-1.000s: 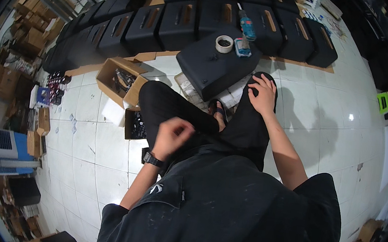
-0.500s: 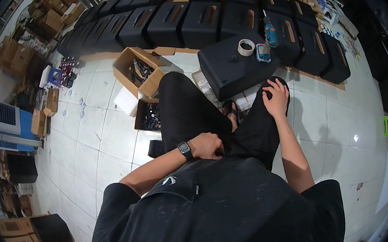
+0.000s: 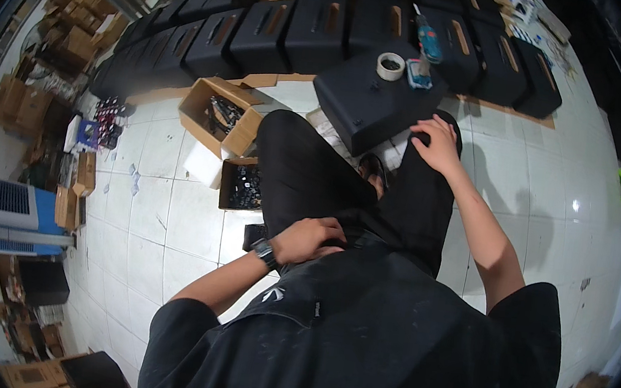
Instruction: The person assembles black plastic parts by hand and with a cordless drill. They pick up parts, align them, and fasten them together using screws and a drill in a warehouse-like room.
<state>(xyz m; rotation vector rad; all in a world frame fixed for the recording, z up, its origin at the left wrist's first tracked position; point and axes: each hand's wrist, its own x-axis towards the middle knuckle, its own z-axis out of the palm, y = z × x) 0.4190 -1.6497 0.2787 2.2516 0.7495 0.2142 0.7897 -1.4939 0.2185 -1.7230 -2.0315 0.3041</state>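
I sit on a tiled floor in black clothes. My left hand, with a black wristwatch on the wrist, rests against my lap with fingers curled; whether it holds anything is hidden. My right hand lies flat on my right knee, fingers spread, holding nothing. Just beyond that knee stands a black box-shaped case with a roll of tape and a small blue item on top.
Rows of black cases line the far side, one bearing a blue power tool. Open cardboard boxes with dark parts sit left of my legs. More cartons and a blue-white appliance stand far left.
My left hand has dropped from a raised position beside my thigh down onto my lap. The right hand stays on the knee. The view has tilted slightly.
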